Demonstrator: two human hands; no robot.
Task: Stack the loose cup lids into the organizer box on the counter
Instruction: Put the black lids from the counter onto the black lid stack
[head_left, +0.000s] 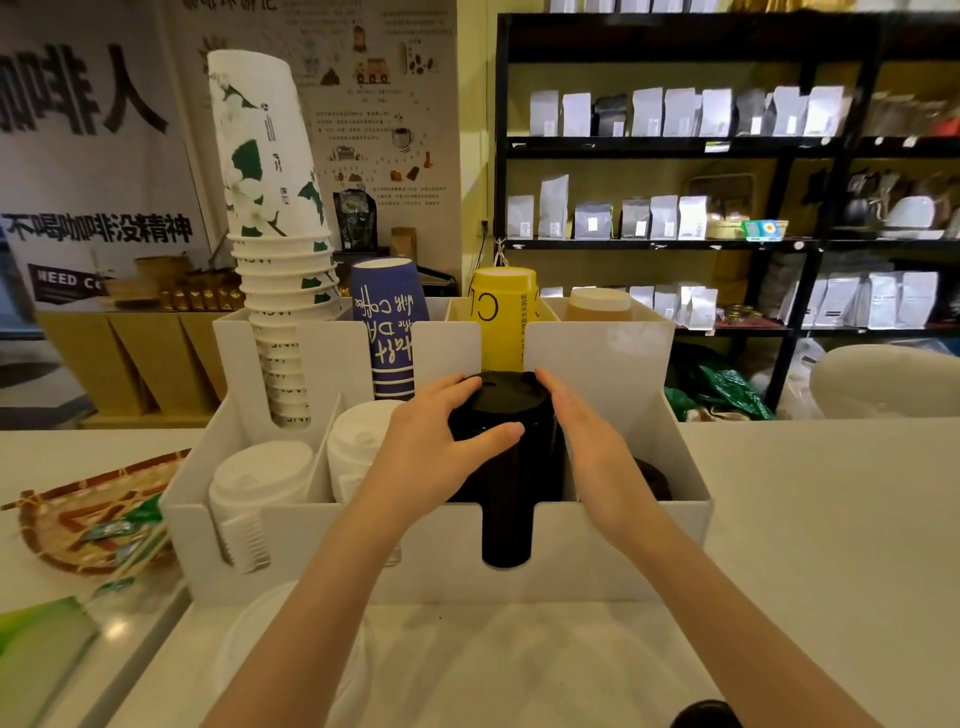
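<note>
— Down at the near edge of the counter (831, 519) I can see one dark round thing (706, 714). Is that a lid?

— It may be. Only a bit of it shows at the bottom of the view, so I cannot tell. If it is a loose lid, it is not yet in the box.

— What about the box?

— The white organizer box (597, 545) sits in the middle of the counter, toward the back edge. Two stacks of white lids (254, 483) are already in its front left slots. A tall stack of black lids (506, 457) stands in the front middle slot. You can see it through the cut in the front wall.

— And the hands?

— Both hands are on that black stack. The left hand (441, 441) wraps round its left side, with the thumb lying across the front near the top. The right hand (587, 436) lies flat against its right side, fingers straight and close together. So the stack is squeezed between them, not pinched by fingertips.

— Is the job nearly done?

— I think so. Most lids look put away. More dark lids (652, 478) peek out in the front right slot. At the back, paper cups (275, 208) stand in their own slots.

— What is left?

— Likely to let the black stack settle, then get that dark thing by the near edge.
</note>
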